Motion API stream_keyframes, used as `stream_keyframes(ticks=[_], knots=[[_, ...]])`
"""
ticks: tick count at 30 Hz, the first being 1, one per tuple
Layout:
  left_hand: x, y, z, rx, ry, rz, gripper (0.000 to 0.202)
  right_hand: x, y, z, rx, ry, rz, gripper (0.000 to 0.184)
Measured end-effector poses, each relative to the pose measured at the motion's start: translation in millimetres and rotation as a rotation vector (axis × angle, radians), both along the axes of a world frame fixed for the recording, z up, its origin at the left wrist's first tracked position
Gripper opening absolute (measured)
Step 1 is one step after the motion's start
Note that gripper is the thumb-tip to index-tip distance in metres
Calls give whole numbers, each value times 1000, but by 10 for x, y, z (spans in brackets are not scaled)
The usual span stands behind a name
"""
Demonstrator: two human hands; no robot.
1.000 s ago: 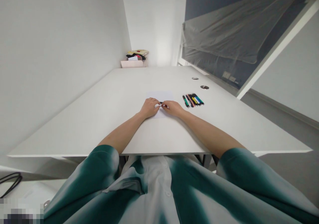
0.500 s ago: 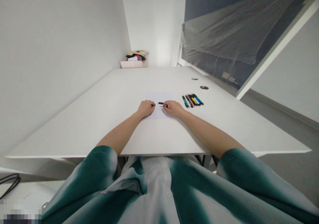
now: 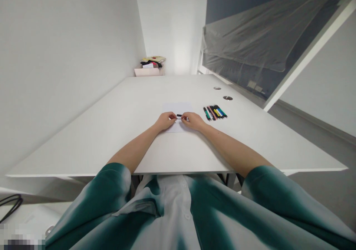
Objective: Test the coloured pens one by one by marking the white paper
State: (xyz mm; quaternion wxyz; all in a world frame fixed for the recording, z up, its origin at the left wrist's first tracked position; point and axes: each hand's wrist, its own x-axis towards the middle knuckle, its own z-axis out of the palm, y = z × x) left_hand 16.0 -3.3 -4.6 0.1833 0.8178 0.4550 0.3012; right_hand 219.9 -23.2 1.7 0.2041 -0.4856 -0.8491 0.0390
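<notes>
Both my hands meet over a white sheet of paper on the white table. My left hand is closed, its fingertips pinching one end of a small dark pen. Fingers curled, my right hand grips the other end of the same pen. The pen lies level between the two hands, just above the paper. Right of my right hand lies a row of several coloured pens.
Two round cable holes sit in the table beyond the pens. A pink box with clutter stands at the far end. A dark board under plastic film rises on the right. A black cable lies on the floor at left.
My left hand drew back from the pen half a second ago and has now returned to pinch its end. My right hand stayed in place holding the pen.
</notes>
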Motion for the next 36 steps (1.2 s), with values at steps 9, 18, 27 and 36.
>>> stream_keyframes(ticks=[9, 18, 27, 36], knots=[[44, -32, 8, 14, -7, -7, 16, -23, 14, -19, 0, 54, 26, 23], [36, -49, 22, 29, -12, -10, 16, -16, 72, -73, 21, 106, 48, 21], [48, -82, 21, 90, 48, -15, 18, -48, 58, -84, 13, 192, 58, 22], [74, -73, 24, 152, 163, -65, 27, -62, 49, -88, 21, 274, 94, 25]])
